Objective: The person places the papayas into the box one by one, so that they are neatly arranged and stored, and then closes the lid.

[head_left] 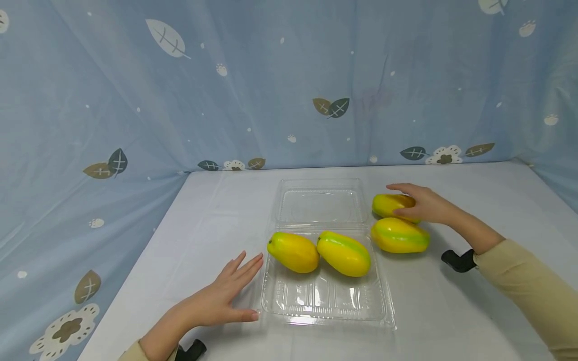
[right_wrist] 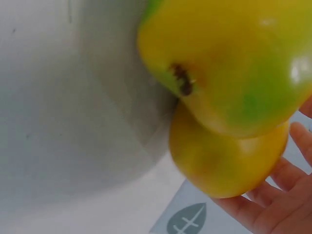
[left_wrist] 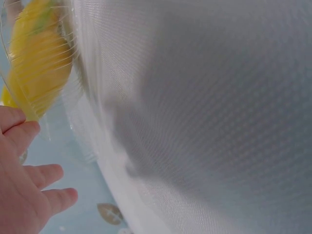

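Two yellow-green papayas, the left papaya and the right papaya, lie side by side in the base of a clear plastic clamshell box, whose lid is folded back. Right of the box lie a near papaya and, just behind it, a far papaya. My right hand grips the far papaya from above, thumb on its near side; its fingers curve round it in the right wrist view. My left hand is spread beside the box's left edge, holding nothing.
A white cloth covers the table. Blue patterned fabric hangs behind and at the sides. Black wrist mounts show near both sleeves.
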Demonstrator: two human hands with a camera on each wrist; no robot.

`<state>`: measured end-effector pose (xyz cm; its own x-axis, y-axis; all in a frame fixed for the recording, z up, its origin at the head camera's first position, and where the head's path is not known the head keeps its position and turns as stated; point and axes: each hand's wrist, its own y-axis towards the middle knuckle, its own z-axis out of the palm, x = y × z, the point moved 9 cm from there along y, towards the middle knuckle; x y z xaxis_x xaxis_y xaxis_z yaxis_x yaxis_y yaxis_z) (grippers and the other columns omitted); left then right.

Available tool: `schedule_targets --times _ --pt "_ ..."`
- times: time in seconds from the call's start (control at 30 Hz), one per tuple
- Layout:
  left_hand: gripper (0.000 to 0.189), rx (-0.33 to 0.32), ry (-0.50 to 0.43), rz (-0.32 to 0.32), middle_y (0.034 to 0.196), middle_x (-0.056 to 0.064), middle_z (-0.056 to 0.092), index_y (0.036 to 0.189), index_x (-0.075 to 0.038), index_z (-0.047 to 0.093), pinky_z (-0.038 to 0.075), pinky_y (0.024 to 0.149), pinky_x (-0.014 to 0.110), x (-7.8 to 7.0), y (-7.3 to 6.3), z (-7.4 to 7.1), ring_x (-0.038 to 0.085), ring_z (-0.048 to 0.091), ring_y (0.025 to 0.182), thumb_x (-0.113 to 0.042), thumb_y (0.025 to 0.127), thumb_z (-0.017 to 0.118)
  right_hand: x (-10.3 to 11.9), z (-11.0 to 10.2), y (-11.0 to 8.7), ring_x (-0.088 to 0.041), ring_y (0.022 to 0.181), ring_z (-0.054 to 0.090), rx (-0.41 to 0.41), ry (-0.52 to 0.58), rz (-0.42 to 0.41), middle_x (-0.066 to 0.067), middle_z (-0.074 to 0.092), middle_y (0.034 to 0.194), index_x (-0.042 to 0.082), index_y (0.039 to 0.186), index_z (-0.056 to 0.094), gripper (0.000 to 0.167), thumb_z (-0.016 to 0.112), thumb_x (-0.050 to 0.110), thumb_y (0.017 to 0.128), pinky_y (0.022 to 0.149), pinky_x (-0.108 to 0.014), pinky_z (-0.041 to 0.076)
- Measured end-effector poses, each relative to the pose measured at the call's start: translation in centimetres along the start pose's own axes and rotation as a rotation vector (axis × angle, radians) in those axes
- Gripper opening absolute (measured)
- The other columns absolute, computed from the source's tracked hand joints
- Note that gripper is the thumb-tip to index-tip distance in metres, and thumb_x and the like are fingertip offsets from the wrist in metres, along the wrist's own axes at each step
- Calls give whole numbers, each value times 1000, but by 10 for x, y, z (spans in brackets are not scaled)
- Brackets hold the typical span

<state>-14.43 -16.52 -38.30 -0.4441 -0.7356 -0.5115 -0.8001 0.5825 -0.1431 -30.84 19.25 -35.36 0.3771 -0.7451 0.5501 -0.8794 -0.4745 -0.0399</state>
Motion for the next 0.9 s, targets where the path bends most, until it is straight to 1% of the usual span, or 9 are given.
schedule_targets --times 0.07,0.17,0.27,0.4,0.53,0.57,0.7,0.8,0.9 --pt "94 -2 -2 2 154 1 12 148 -13 15 5 105 63 0 0 0 37 -2 139 -52 78 64 -4 2 1 -45 119 40 11 3 13 -29 40 134 -2 135 39 59 64 16 84 97 -60 32" --pt "94 -4 0 3 154 1 12 148 -13 15 5 105 63 -1 0 -1 37 -2 139 -52 78 64 -14 2 3 -45 115 42 25 7 44 -30 40 133 -2 135 37 62 65 23 85 95 -60 34" --pt "94 0 -4 -2 154 1 12 148 -13 15 5 106 62 -1 0 0 37 -2 139 -52 78 64 -23 3 3 -44 115 43 46 31 80 -30 39 134 -2 136 35 65 63 28 86 95 -59 35" --pt "94 8 -20 -8 154 0 11 148 -13 15 4 106 62 1 0 0 36 -3 139 -52 78 64 -32 4 2 -41 114 43 77 84 122 -28 42 131 -3 134 36 64 61 32 87 94 -57 37" --pt "94 4 -29 -4 154 0 11 148 -13 15 5 105 63 1 -1 1 36 -3 139 -51 78 65 -40 6 0 -41 115 40 113 129 180 -27 39 131 -2 135 33 68 59 39 87 94 -59 35" --pt "93 1 -29 1 154 1 11 148 -13 15 6 105 63 1 -1 0 37 -3 139 -51 78 65 -43 8 0 -41 115 39 124 142 197 -28 37 132 -1 136 31 70 58 40 87 94 -60 34" --pt "91 -20 -27 28 154 0 12 148 -16 18 15 102 66 2 -1 -1 37 0 139 -50 78 65 -48 12 -3 -41 114 37 156 180 254 -28 32 133 0 138 26 74 57 43 86 93 -60 33" --pt "88 -27 -46 41 154 0 13 147 -19 21 21 99 67 3 0 -1 37 2 139 -50 77 66 -50 12 -3 -40 110 40 143 170 267 -28 34 131 0 136 27 74 58 44 86 91 -58 35" --pt "87 -23 -94 41 153 2 15 146 -20 25 22 99 66 2 1 -2 38 5 138 -48 76 69 -49 11 -3 -38 108 42 120 151 260 -27 37 130 0 135 30 73 59 45 85 91 -56 37"
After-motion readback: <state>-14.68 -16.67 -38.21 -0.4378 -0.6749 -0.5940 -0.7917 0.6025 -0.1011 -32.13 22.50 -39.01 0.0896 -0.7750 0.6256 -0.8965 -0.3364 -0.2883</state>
